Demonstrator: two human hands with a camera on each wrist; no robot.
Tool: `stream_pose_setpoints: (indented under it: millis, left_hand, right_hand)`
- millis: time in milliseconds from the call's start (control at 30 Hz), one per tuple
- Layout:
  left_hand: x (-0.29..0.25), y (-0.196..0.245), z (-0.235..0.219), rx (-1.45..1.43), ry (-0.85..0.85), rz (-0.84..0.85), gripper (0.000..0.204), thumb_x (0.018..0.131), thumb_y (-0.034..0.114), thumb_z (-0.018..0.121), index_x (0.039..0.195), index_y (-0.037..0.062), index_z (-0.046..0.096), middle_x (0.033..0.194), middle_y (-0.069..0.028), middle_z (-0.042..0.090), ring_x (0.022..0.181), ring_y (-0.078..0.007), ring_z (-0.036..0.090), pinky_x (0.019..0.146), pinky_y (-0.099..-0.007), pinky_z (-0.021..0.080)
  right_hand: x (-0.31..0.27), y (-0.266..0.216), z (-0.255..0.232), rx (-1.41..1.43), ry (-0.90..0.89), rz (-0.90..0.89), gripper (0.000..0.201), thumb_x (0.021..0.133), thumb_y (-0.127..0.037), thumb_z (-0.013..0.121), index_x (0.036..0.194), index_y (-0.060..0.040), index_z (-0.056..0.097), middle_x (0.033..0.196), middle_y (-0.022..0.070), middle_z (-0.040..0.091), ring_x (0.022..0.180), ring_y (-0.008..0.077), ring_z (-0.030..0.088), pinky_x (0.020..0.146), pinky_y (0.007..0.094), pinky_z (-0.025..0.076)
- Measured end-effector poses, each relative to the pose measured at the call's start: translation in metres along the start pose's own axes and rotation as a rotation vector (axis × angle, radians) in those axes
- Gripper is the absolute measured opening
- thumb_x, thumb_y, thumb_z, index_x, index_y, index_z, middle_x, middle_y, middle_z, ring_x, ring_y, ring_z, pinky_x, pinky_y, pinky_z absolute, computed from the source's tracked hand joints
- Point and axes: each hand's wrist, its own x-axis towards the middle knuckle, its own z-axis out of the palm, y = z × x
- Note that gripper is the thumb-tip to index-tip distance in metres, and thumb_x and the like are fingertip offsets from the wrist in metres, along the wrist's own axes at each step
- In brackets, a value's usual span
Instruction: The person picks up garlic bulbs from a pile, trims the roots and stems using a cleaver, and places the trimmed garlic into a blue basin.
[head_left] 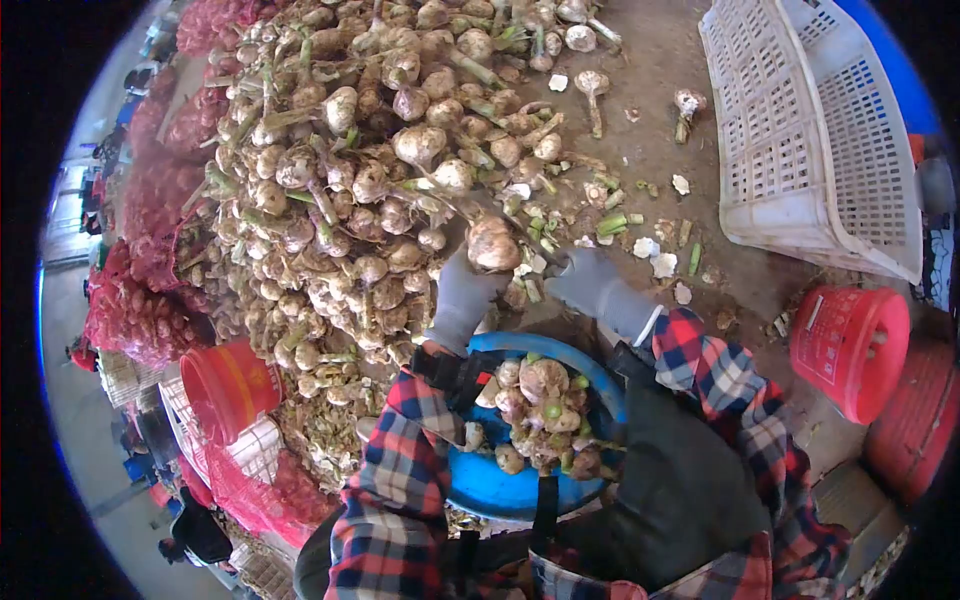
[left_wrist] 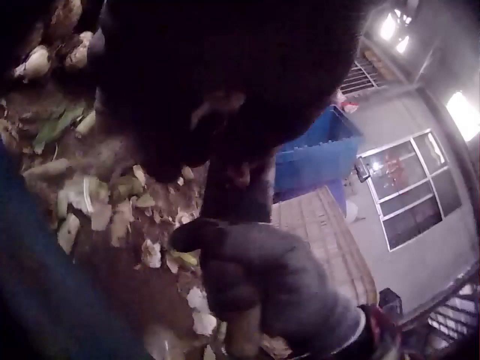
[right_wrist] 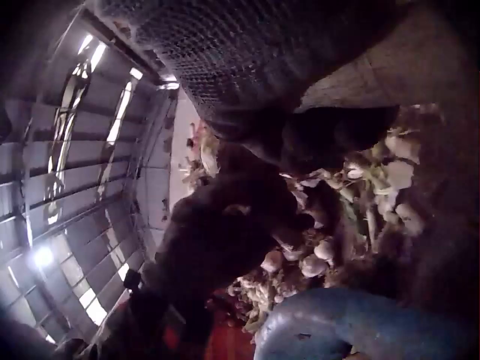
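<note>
In the head view my gloved left hand (head_left: 466,300) holds a garlic bulb (head_left: 492,243) with its stalk pointing up and left. Close beside it is my gloved right hand (head_left: 603,288), fingers curled round a knife. The left wrist view shows the knife's flat blade (left_wrist: 240,187) rising from the right hand (left_wrist: 277,285), towards the dark underside of the left hand. Dim light hides the bulb there. From the right wrist, the right hand's knit glove (right_wrist: 255,60) fills the top, and the left hand (right_wrist: 232,214) is in shadow. Below both hands, a blue basin (head_left: 600,370) holds trimmed garlic bulbs (head_left: 543,400).
A large heap of garlic (head_left: 370,180) with stalks spreads ahead and to the left. Cut stalks and peelings (head_left: 613,225) litter the floor. A white plastic crate (head_left: 775,130) and a red bucket (head_left: 850,350) stand right; another red bucket (head_left: 230,390) and red mesh sacks (head_left: 145,310) are left.
</note>
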Motion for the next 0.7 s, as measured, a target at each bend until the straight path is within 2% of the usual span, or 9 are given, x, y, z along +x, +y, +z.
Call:
stream_pose_setpoints:
  millis: [133, 200, 300, 333, 467, 567, 633, 667, 700]
  left_hand:
    - [-0.004, -0.006, -0.006, -0.362, -0.024, -0.084, 0.031, 0.067, 0.007, 0.062, 0.096, 0.0024, 0.051, 0.083, -0.0025, 0.056, 0.068, -0.0107, 0.052, 0.061, -0.0235, 0.043]
    - [-0.004, -0.049, -0.010, -0.035, -0.108, 0.203, 0.026, 0.072, 0.016, 0.061, 0.093, 0.0060, 0.049, 0.083, -0.0006, 0.052, 0.064, -0.0112, 0.049, 0.057, -0.0253, 0.043]
    - [-0.016, -0.055, 0.000, -0.529, -0.031, -0.108, 0.029, 0.082, 0.024, 0.044, 0.098, 0.0031, 0.056, 0.085, -0.0021, 0.055, 0.065, -0.0107, 0.049, 0.058, -0.0252, 0.042]
    - [-0.028, -0.027, 0.003, -0.266, -0.050, 0.065, 0.037, 0.083, 0.032, 0.039, 0.101, 0.0024, 0.054, 0.086, -0.0042, 0.054, 0.071, -0.0104, 0.050, 0.063, -0.0248, 0.044]
    - [-0.034, -0.025, 0.015, -0.454, 0.005, 0.212, 0.039, 0.083, 0.032, 0.040, 0.103, 0.0011, 0.052, 0.084, -0.0034, 0.053, 0.071, -0.0096, 0.049, 0.066, -0.0241, 0.045]
    - [-0.039, -0.014, 0.015, -0.076, -0.169, 0.070, 0.028, 0.068, 0.010, 0.055, 0.095, 0.0092, 0.055, 0.089, -0.0045, 0.056, 0.078, -0.0167, 0.053, 0.065, -0.0312, 0.043]
    - [-0.042, -0.015, 0.022, -0.070, -0.025, 0.184, 0.034, 0.056, 0.005, 0.056, 0.090, 0.0098, 0.058, 0.086, -0.0089, 0.057, 0.078, -0.0250, 0.054, 0.069, -0.0342, 0.041]
    - [-0.044, -0.014, 0.017, 0.426, 0.042, 0.676, 0.042, 0.050, 0.005, 0.058, 0.092, 0.0102, 0.058, 0.089, -0.0117, 0.055, 0.083, -0.0311, 0.051, 0.076, -0.0363, 0.039]
    - [-0.046, -0.016, 0.018, 0.638, 0.144, 0.819, 0.045, 0.050, 0.007, 0.061, 0.094, 0.0100, 0.057, 0.092, -0.0108, 0.054, 0.087, -0.0293, 0.050, 0.075, -0.0370, 0.041]
  right_hand:
    - [-0.010, -0.010, -0.003, -0.147, 0.285, -0.520, 0.028, 0.067, -0.029, 0.053, 0.089, -0.0122, 0.055, 0.076, 0.0106, 0.060, 0.069, 0.0290, 0.057, 0.065, 0.0376, 0.045]
    - [-0.020, -0.022, -0.010, -0.214, 0.264, -0.575, 0.025, 0.067, -0.028, 0.053, 0.087, -0.0133, 0.056, 0.075, 0.0103, 0.059, 0.069, 0.0290, 0.057, 0.062, 0.0382, 0.045]
    - [-0.025, -0.030, -0.008, -0.359, 0.261, -0.627, 0.019, 0.066, -0.024, 0.051, 0.081, -0.0137, 0.056, 0.070, 0.0084, 0.059, 0.066, 0.0279, 0.058, 0.059, 0.0387, 0.045]
    - [-0.024, -0.029, -0.006, -0.338, 0.314, -0.668, 0.014, 0.067, -0.023, 0.052, 0.074, -0.0117, 0.054, 0.065, 0.0093, 0.056, 0.062, 0.0288, 0.056, 0.054, 0.0383, 0.043]
    - [-0.026, -0.028, -0.005, -0.369, 0.351, -0.715, 0.010, 0.067, -0.020, 0.052, 0.069, -0.0108, 0.053, 0.059, 0.0090, 0.054, 0.058, 0.0295, 0.054, 0.050, 0.0380, 0.042]
    - [-0.019, -0.023, -0.006, -0.344, 0.349, -0.666, 0.014, 0.066, -0.022, 0.050, 0.075, -0.0128, 0.054, 0.067, 0.0076, 0.058, 0.063, 0.0286, 0.057, 0.055, 0.0390, 0.044]
    - [-0.018, -0.021, -0.015, -0.397, 0.298, -0.658, 0.015, 0.068, -0.023, 0.049, 0.077, -0.0131, 0.055, 0.069, 0.0084, 0.059, 0.066, 0.0283, 0.058, 0.058, 0.0386, 0.045]
    - [-0.018, -0.018, -0.022, -0.449, 0.249, -0.642, 0.017, 0.069, -0.024, 0.048, 0.079, -0.0134, 0.056, 0.072, 0.0091, 0.059, 0.069, 0.0280, 0.058, 0.061, 0.0382, 0.046]
    - [-0.003, -0.003, -0.028, -0.479, 0.187, -0.363, 0.019, 0.071, -0.026, 0.046, 0.082, -0.0134, 0.056, 0.076, 0.0101, 0.059, 0.073, 0.0279, 0.058, 0.065, 0.0378, 0.045]
